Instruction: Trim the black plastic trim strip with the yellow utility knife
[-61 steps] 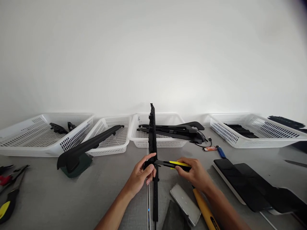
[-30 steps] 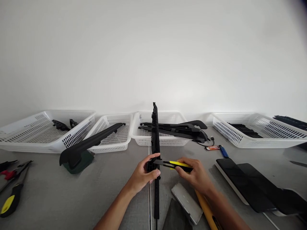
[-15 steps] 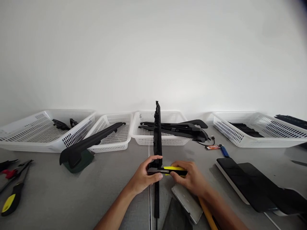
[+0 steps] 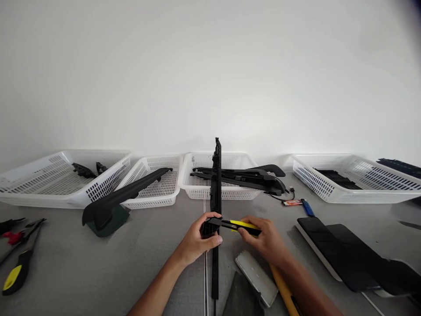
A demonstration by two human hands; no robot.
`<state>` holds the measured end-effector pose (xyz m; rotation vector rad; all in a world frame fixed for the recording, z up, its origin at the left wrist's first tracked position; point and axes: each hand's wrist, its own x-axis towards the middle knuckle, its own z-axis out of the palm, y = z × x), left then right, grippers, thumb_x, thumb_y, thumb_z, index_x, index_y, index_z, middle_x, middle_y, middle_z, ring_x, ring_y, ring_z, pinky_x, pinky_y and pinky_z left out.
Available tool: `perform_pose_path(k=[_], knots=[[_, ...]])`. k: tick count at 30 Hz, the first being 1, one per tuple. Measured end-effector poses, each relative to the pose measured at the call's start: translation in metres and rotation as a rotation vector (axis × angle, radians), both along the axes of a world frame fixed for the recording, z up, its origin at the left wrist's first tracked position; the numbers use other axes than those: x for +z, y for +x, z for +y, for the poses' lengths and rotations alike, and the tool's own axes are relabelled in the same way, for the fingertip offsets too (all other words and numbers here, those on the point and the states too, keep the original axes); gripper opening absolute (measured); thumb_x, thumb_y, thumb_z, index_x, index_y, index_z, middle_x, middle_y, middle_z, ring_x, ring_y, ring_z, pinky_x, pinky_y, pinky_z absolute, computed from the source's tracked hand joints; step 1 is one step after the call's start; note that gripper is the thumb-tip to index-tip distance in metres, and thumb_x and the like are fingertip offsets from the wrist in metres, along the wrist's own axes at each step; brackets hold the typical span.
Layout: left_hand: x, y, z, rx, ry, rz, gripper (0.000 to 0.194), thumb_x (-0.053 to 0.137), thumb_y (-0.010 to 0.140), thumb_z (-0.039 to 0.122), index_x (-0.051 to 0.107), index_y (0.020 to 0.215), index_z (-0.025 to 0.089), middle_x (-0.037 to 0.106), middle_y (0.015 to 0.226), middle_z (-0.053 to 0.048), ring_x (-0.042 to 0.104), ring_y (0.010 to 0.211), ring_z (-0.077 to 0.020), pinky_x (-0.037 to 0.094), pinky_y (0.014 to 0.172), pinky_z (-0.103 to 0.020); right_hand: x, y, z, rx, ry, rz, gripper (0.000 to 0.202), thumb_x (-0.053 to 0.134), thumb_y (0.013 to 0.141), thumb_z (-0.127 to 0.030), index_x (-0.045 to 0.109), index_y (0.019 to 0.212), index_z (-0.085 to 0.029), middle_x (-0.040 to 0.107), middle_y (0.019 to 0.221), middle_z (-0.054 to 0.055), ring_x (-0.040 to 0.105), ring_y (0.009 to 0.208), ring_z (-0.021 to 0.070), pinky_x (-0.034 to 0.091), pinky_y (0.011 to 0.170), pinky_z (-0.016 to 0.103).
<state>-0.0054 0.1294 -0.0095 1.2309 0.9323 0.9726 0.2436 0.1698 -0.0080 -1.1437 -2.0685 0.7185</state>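
My left hand (image 4: 193, 243) is closed around the near end of a long black plastic trim piece (image 4: 216, 186), which points away from me, its far end in front of the middle basket. In my right hand (image 4: 268, 240) is a yellow and black utility knife (image 4: 245, 226), held nearly level. Its front end lies across the trim piece's near end, close to my left fingers. Whether the blade cuts into the plastic cannot be made out. Below my left hand, a narrow black strip (image 4: 215, 274) runs toward me; its link to the trim piece is hidden.
Behind my hands, a white basket (image 4: 194, 193) holds several black trim pieces. More white baskets (image 4: 108, 182) stand left and right. Phones (image 4: 332, 245) lie at right, with a grey metallic block (image 4: 257, 278) and a yellow handle (image 4: 283, 292) nearer me. Hand tools (image 4: 18, 274) lie at left.
The knife's front end has moved slightly away from me and now tilts down to the right. My right hand has shifted a little right. More of the trim piece's near end shows.
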Motion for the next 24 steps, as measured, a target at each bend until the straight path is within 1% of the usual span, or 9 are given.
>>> perform_pose_path(k=[6,10,12,15,19,24], knots=[[-0.0029,-0.0018,0.0024,0.034,-0.001,-0.03,0.066,0.086,0.082,0.044,0.055,0.136,0.02,0.056,0.074,0.005,0.045,0.061,-0.0084,0.04,0.054,-0.019,-0.001,0.005,0.0018,-0.008,0.057,-0.032,0.018,0.061,0.088,-0.033,0.067,0.078,-0.019,0.06,0.064,-0.002,0.053,0.06,0.0129,0.036,0.058,0.024],[-0.0037,-0.002,0.0041,0.058,-0.001,-0.023,0.067,0.087,0.08,0.044,0.055,0.134,0.02,0.056,0.073,0.006,0.044,0.058,-0.0077,0.04,0.052,-0.018,-0.0015,0.0062,0.0022,-0.061,0.109,-0.023,0.019,0.059,0.089,-0.034,0.067,0.079,-0.02,0.062,0.066,-0.001,0.055,0.06,0.0133,0.038,0.058,0.024],[-0.0024,-0.0017,0.0039,0.064,0.004,-0.032,0.067,0.087,0.08,0.044,0.055,0.133,0.02,0.056,0.073,0.006,0.044,0.058,-0.0072,0.039,0.052,-0.018,-0.0012,0.007,0.0022,-0.051,0.123,-0.033,0.018,0.059,0.089,-0.033,0.067,0.079,-0.02,0.061,0.065,-0.001,0.054,0.059,0.0131,0.038,0.058,0.024],[0.0003,-0.001,0.003,0.069,0.002,-0.049,0.067,0.087,0.079,0.045,0.055,0.132,0.02,0.055,0.071,0.006,0.044,0.057,-0.0071,0.038,0.053,-0.019,-0.0012,0.0079,0.0026,-0.036,0.116,-0.044,0.017,0.059,0.088,-0.032,0.066,0.078,-0.02,0.06,0.064,-0.001,0.054,0.058,0.0128,0.037,0.058,0.024],[0.0017,-0.0003,0.0028,0.069,-0.002,-0.057,0.066,0.088,0.079,0.045,0.055,0.131,0.019,0.055,0.07,0.007,0.042,0.056,-0.0067,0.036,0.052,-0.019,-0.0016,0.0093,0.004,-0.075,0.107,-0.03,0.019,0.059,0.089,-0.034,0.066,0.078,-0.02,0.063,0.066,-0.001,0.056,0.06,0.0136,0.039,0.06,0.025],[-0.0001,-0.0012,0.0039,0.068,0.009,-0.065,0.065,0.087,0.081,0.044,0.055,0.131,0.019,0.054,0.07,0.007,0.043,0.056,-0.0066,0.036,0.053,-0.019,-0.0006,0.0102,0.0042,-0.056,0.091,-0.058,0.016,0.059,0.086,-0.031,0.063,0.075,-0.02,0.059,0.063,-0.001,0.053,0.058,0.0132,0.035,0.058,0.026]])
